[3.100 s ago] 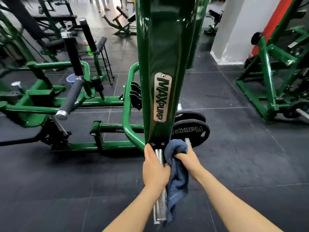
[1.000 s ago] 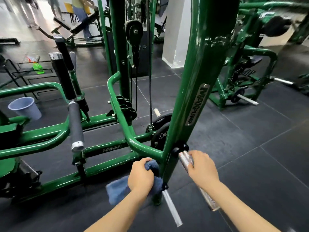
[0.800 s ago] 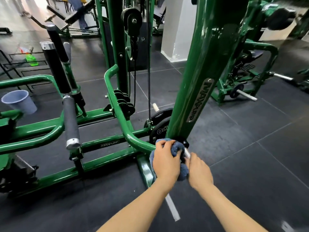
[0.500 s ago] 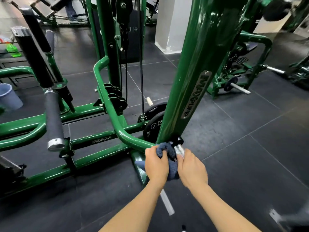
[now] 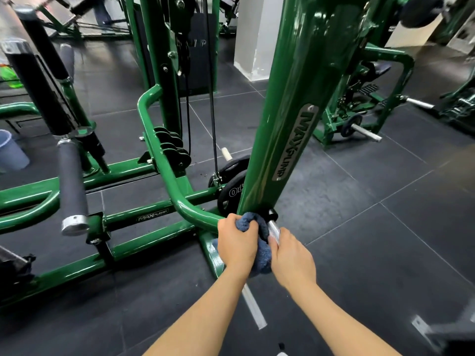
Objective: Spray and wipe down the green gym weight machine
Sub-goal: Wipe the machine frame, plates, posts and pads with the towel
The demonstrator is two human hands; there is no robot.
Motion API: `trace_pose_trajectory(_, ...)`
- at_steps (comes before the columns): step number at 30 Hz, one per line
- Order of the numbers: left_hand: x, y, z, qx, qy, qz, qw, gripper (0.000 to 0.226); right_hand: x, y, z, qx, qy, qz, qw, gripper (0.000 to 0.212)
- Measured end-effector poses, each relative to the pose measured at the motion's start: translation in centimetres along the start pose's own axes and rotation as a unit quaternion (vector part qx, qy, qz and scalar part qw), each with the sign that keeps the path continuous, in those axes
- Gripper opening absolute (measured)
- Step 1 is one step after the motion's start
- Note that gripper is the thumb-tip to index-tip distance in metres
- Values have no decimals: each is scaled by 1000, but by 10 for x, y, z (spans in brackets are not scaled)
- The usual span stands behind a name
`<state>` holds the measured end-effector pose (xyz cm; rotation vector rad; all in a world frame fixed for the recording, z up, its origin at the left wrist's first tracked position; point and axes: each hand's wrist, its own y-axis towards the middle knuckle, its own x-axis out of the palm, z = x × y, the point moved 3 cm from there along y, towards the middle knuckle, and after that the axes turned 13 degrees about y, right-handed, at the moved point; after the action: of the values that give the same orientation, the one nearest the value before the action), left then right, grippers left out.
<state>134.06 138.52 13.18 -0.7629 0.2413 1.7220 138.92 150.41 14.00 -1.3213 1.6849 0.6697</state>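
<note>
I read MAXPUMP on the plate (image 5: 295, 146) of the green post (image 5: 288, 106). At its foot my left hand (image 5: 237, 244) grips the blue cloth (image 5: 261, 250) and my right hand (image 5: 291, 255) curls round the steel handle (image 5: 273, 230). Bare dark floor (image 5: 385, 227) lies open to the right.

Head-worn view, forward and downward

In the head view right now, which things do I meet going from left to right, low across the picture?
Grey bucket → padded roller → left hand gripping the blue cloth → right hand on the metal handle.
</note>
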Motion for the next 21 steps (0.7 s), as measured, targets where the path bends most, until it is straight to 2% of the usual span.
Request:
trace_pose_trajectory(3,6,3,-19,-82,-71,-53,993,15,0,0,0,8,4,6,1000,32)
trace_pose_trajectory(5,12,-4,-36,-133,-71,-91,984,13,1,-2,1,9,4,7,1000,32)
trace_pose_trajectory(7,14,-17,-38,-101,-49,-72,991,13,2,-4,1,5,14,4,1000,30)
trace_pose_trajectory(11,7,-31,2,29,-56,33,997,11,1,3,1,12,38,4,999,31)
trace_pose_trajectory(14,10,-29,4,47,-44,60,996,12,1,1,3,4,50,6,999,30)
trace_pose_trajectory(17,23,-11,-16,-63,-110,38,991,5,0,1,2,0,52,11,999,29)
trace_pose_trajectory(19,32,-2,-29,-143,-165,-16,976,4,0,1,2,-1,54,17,998,30)
trace_pose_trajectory(21,41,3,-38,-174,-192,-71,963,8,0,0,2,0,55,19,998,30)
